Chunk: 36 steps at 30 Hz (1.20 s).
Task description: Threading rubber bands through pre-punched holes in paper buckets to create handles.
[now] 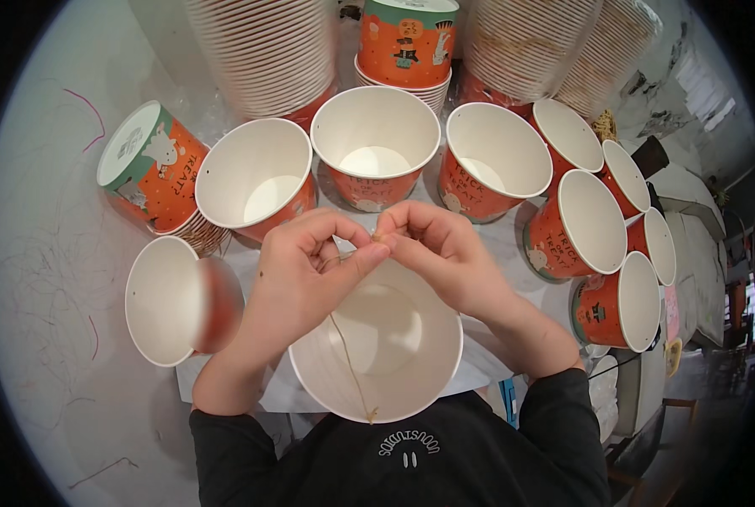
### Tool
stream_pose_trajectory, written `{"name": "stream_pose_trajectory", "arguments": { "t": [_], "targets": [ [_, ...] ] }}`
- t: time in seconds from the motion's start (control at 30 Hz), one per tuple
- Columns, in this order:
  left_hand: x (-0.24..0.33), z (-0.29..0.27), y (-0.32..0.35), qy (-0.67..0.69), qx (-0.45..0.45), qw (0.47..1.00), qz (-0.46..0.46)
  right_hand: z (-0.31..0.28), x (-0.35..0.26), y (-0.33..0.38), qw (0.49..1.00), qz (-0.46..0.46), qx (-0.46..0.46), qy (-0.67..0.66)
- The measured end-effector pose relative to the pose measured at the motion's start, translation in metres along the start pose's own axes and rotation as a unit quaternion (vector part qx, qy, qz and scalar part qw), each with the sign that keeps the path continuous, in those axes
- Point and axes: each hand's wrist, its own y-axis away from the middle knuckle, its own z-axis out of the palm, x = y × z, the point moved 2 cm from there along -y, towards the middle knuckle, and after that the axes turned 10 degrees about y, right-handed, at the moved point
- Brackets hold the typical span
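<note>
A white-lined paper bucket (432, 355) stands against my front with its mouth facing up. Thin tan twine (347, 355) is knotted at its near rim and runs across the mouth up to my fingers. My left hand (310, 262) is closed in a pinch on the twine near the far rim. Fingertip to fingertip with it, my right hand (437, 253) pinches the twine's end. The fingers partly hide that end and the far rim, so I cannot tell whether it passes through a hole there.
Orange printed buckets curve around the work, including one at back centre (376, 182) and one at right (593, 224). Another lies tilted at left (165, 300). Tall nested stacks (263, 51) stand behind. A bundle of twine (209, 237) sits by the left buckets.
</note>
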Motion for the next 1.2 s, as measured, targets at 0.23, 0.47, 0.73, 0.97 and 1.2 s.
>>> {"name": "stream_pose_trajectory", "arguments": {
  "t": [0.23,0.47,0.73,0.97,1.2],
  "targets": [
    [-0.002,-0.007,-0.005,0.191,-0.038,0.974,-0.119,0.0,-0.01,0.004,0.954,-0.14,0.076,0.255],
    [0.009,-0.014,-0.006,0.224,-0.04,0.964,-0.135,-0.001,-0.004,0.001,0.982,-0.082,0.059,0.16],
    [0.006,-0.002,0.001,0.015,-0.002,0.999,0.03,-0.002,0.0,0.0,0.995,-0.031,0.023,0.095],
    [0.001,0.001,0.0,-0.04,0.014,0.999,0.031,-0.002,-0.004,0.001,0.987,-0.056,0.031,0.149],
    [0.001,-0.005,-0.002,0.093,-0.007,0.992,-0.088,0.006,-0.008,0.002,0.956,-0.131,0.096,0.246]
  ]
}}
